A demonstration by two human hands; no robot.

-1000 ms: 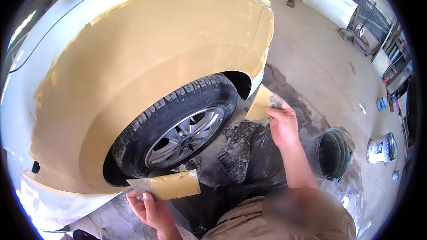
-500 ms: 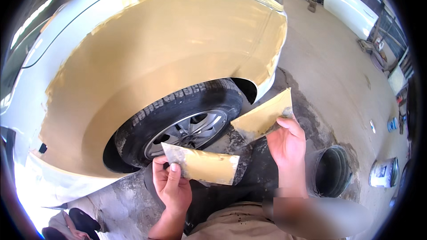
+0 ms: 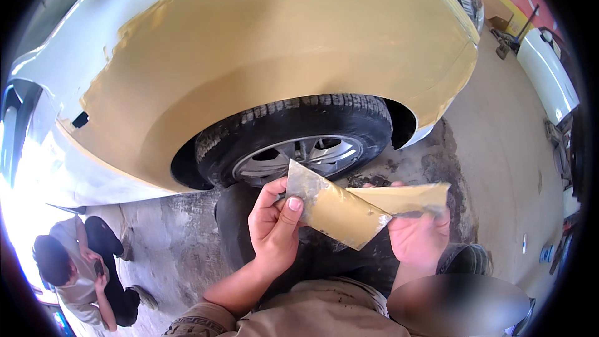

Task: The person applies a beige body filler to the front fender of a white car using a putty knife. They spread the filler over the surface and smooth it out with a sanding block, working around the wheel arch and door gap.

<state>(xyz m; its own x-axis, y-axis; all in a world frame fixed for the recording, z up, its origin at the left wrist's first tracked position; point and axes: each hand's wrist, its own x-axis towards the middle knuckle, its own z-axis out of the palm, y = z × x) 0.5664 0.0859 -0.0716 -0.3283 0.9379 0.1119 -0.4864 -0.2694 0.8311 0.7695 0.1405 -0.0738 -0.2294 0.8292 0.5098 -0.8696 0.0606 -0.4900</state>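
My left hand (image 3: 274, 228) pinches a flat filler spreader (image 3: 340, 212) by its grey, scuffed end, thumb on top. Yellow filler coats most of its face. A second filler spreader (image 3: 409, 198), also smeared with yellow, is in my right hand (image 3: 423, 240), seen tilted nearly edge-on. The two blades cross or touch near the right end of the left one; exact contact is hard to see. Beyond them is a white car's fender (image 3: 262, 43), covered broadly in tan-yellow filler, above a black tyre (image 3: 290, 122) with a silver rim.
A person (image 3: 72, 268) squats at the lower left, holding a small dark object. Beside my right forearm stands a dark bucket (image 3: 465, 259). A white car door (image 3: 549, 75) leans at the far right, with assorted items along that side.
My hands have come together, bringing the two spreaders from apart to overlapping. The right spreader has turned nearly edge-on. My view has shifted, showing more of the squatting person.
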